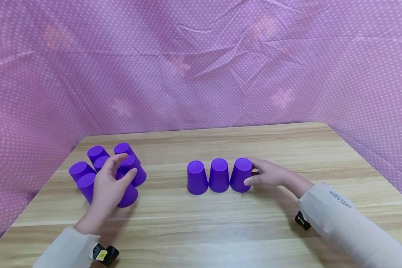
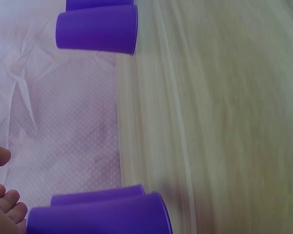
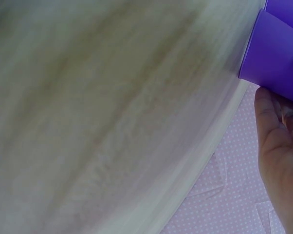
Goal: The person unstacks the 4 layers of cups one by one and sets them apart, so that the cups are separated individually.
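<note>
Three purple cups stand upside down in a row on the wooden table: a left cup (image 1: pixel 197 178), a middle cup (image 1: pixel 219 176) and a right cup (image 1: pixel 240 176). My right hand (image 1: pixel 267 173) holds the right cup from its right side, thumb in front and fingers behind. In the right wrist view, fingers (image 3: pixel 267 114) lie against the cup's side (image 3: pixel 275 56). On the left, my left hand (image 1: pixel 109 182) is over a cluster of upside-down purple cups (image 1: pixel 79 170), thumb and fingers spread apart with nothing between them. It hides part of the cluster.
The wooden table (image 1: pixel 194 227) has its far edge against a pink dotted cloth (image 1: pixel 201 89), which also hangs at both sides. Bare wood lies between the cluster and the row. Each sleeve has a black device (image 1: pixel 106 255) at the wrist.
</note>
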The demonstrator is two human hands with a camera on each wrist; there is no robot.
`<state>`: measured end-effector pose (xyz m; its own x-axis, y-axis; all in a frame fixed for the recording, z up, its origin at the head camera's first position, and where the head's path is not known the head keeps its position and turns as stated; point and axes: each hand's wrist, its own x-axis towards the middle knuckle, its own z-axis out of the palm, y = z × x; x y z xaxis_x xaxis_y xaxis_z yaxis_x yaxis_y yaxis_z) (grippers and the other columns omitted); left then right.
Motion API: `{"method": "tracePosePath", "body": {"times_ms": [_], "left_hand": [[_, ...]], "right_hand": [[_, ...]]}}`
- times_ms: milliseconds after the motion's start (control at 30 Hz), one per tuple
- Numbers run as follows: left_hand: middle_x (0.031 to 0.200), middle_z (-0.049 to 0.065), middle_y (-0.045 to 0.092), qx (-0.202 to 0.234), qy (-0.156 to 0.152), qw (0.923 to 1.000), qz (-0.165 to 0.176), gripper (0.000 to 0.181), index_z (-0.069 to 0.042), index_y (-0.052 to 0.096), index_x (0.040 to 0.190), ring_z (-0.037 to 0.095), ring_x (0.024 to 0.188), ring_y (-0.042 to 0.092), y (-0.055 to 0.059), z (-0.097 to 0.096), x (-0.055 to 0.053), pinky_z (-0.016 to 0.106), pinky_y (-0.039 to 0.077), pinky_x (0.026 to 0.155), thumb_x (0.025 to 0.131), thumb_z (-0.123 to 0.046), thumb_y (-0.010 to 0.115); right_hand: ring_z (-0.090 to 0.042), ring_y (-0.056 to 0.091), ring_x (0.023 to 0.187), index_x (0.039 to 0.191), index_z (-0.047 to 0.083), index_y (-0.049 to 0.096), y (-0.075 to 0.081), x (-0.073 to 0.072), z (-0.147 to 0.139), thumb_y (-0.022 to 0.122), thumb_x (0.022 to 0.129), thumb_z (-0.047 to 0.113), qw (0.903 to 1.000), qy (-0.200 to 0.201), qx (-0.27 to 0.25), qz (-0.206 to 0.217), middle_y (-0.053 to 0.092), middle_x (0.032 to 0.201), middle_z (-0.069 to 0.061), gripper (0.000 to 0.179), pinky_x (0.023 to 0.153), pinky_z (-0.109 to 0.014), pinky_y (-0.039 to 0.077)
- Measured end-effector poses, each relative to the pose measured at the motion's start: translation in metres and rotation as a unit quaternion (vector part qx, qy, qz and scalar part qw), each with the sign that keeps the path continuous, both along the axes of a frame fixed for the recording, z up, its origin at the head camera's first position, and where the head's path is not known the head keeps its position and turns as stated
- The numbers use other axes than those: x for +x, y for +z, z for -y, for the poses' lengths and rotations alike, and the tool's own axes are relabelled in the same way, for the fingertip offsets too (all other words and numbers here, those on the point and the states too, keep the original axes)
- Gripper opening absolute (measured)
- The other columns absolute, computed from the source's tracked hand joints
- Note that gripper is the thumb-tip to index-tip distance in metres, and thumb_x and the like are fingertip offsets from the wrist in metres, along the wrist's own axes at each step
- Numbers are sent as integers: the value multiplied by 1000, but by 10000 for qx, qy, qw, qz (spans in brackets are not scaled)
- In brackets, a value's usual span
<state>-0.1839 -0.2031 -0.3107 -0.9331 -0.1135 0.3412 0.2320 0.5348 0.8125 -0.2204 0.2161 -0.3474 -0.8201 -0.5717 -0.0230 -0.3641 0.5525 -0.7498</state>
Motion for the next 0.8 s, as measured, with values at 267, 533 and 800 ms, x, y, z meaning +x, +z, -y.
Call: {"method": "tracePosePath", "body": {"times_ms": [267, 533, 800], "left_hand": [[125, 16, 57, -477, -281, 9977, -379, 42, -1, 52, 122, 30, 125, 46, -8, -15, 1, 42, 37, 104, 83, -5, 66], [129, 14, 54, -250, -658, 9975, -80, 42, -2, 51, 124, 29, 127, 44, -11, -30, 0, 39, 34, 108, 84, -7, 64], [132, 14, 52, -65, -1005, 9945, 273, 44, -4, 50, 126, 27, 129, 42, -14, -49, -1, 41, 32, 110, 84, -6, 65]], "right_hand": [[-37, 47, 121, 132, 3, 42, 1, 0, 1, 66, 85, 25, 10000, 12, -34, 12, 56, 124, -15, 57, 104, -54, 35], [-36, 48, 120, 131, 4, 43, 0, 0, 1, 66, 85, 24, 10000, 32, -69, -17, 58, 122, -14, 55, 103, -53, 37], [-36, 48, 120, 130, 3, 43, 0, 0, 0, 66, 85, 24, 9999, 66, -75, -9, 58, 122, -13, 54, 103, -53, 37]]}}
